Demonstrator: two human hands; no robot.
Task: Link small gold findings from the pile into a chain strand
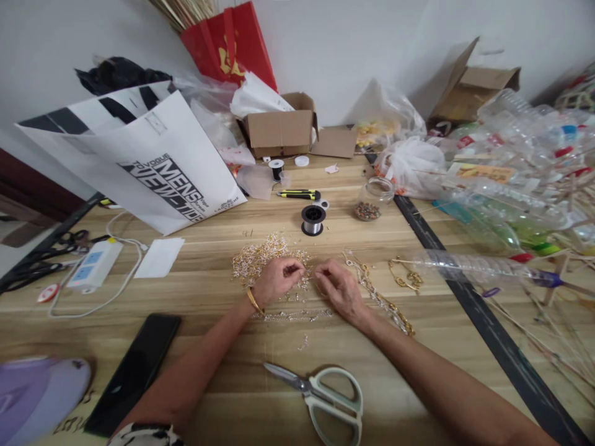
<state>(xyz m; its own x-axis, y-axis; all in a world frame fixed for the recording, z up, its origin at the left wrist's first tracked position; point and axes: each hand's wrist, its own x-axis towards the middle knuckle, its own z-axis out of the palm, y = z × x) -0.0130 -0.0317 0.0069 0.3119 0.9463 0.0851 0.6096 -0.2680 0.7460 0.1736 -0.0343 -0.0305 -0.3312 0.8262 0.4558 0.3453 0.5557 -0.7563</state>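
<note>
My left hand (277,280) is closed in a pinch at the right edge of a heap of small gold and clear beads (255,255). Just to its right, my right hand (340,291) also has thumb and fingers pressed together. Whatever the fingertips hold is too small to make out. A silvery bead chain (297,316) lies on the wooden table below both hands. Gold and silver chains (372,288) stretch out to the right of my right hand, with a small gold chain (405,275) farther right. White-handled scissors (304,385) lie partly open nearer to me.
Beyond the hands are a wire spool (313,220), a cutter knife (298,194) and a jar of beads (373,199). A black phone (134,371), power strip (96,265) and white paper bag (153,161) stand left. Plastic bottles (525,167) crowd the right.
</note>
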